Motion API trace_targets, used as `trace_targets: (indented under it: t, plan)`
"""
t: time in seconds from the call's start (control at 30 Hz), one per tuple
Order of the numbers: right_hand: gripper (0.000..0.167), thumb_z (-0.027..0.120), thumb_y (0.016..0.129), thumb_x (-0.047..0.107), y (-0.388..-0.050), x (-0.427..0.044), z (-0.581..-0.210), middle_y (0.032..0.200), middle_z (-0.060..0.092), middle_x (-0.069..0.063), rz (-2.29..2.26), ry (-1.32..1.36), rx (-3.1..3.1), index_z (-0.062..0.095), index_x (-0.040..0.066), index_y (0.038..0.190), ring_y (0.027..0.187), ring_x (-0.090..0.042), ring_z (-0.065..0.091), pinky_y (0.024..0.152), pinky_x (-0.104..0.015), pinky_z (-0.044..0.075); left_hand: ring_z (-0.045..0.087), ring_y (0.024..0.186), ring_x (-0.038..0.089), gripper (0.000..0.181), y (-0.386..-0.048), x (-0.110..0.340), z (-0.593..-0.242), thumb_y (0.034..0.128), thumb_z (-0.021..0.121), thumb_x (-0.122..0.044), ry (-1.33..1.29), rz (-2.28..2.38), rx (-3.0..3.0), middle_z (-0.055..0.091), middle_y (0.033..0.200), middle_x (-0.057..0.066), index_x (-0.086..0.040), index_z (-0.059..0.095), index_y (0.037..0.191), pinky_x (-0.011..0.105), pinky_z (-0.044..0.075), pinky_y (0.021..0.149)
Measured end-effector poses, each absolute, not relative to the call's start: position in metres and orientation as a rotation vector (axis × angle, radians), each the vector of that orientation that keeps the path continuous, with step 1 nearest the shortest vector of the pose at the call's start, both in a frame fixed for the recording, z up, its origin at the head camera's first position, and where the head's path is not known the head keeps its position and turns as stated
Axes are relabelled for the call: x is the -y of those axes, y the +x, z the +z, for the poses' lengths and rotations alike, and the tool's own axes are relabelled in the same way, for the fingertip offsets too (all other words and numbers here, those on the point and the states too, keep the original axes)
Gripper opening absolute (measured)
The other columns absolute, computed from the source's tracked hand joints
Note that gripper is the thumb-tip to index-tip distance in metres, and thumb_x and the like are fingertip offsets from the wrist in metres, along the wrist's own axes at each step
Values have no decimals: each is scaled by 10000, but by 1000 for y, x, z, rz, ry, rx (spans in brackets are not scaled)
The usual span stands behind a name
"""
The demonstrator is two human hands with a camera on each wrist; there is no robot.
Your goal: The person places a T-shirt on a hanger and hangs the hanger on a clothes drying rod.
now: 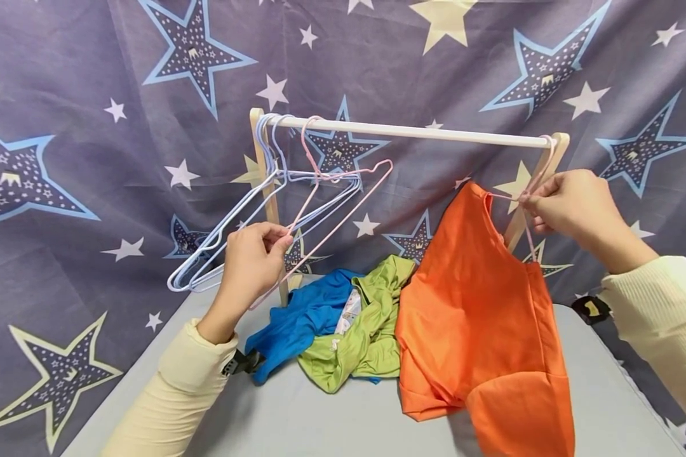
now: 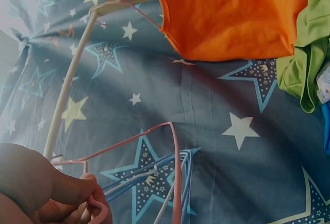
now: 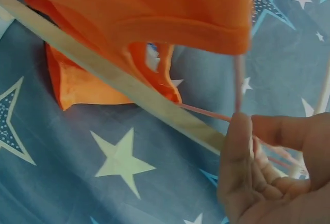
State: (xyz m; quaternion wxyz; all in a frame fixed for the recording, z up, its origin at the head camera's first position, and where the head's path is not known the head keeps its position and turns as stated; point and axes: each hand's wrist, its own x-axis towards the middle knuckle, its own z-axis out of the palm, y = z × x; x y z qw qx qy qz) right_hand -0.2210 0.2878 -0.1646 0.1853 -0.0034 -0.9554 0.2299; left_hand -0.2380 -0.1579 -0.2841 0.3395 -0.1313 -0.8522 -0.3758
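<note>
My left hand [image 1: 254,260] pinches the side of a pink clothes hanger [image 1: 305,143], which hooks over the white rail [image 1: 423,132] of a small clothes rack. Just left of it hang several pale blue and white hangers [image 1: 185,279]. On the rail's right end, a second pink hanger [image 1: 551,152] carries an orange sleeveless garment [image 1: 480,304]. Thumb and fingers of my right hand [image 1: 574,206] pinch this hanger below its hook, as the right wrist view also shows. The orange garment slants down to the left, its lower part reaching toward the grey surface.
Crumpled blue cloth [image 1: 314,308] and a green garment [image 1: 371,336] lie on the grey padded surface [image 1: 343,425] under the rail. Wooden posts [image 1: 270,203] hold up the rack. Behind it hangs a star-patterned curtain [image 1: 120,190].
</note>
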Motion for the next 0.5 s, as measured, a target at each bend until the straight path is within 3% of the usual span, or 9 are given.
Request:
trace_targets:
  t: [0.23, 0.5]
  plan:
    - [299, 639, 931, 283, -216, -281, -155, 537, 657, 6, 503, 34, 2562, 759, 23, 846, 510, -137, 627, 480, -328, 424, 632, 641, 206, 90, -238, 151, -282, 937, 722, -110, -358, -985, 2205, 719, 744, 67, -41, 780, 934, 372, 451, 657]
    - [277, 619, 927, 244, -217, -265, -150, 557, 674, 36, 537, 184, 2437, 743, 0, 887, 442, 59, 550, 528, -202, 366, 597, 635, 203, 80, -237, 140, -278, 934, 745, -115, -371, -1018, 2203, 703, 745, 67, -39, 770, 925, 360, 443, 627]
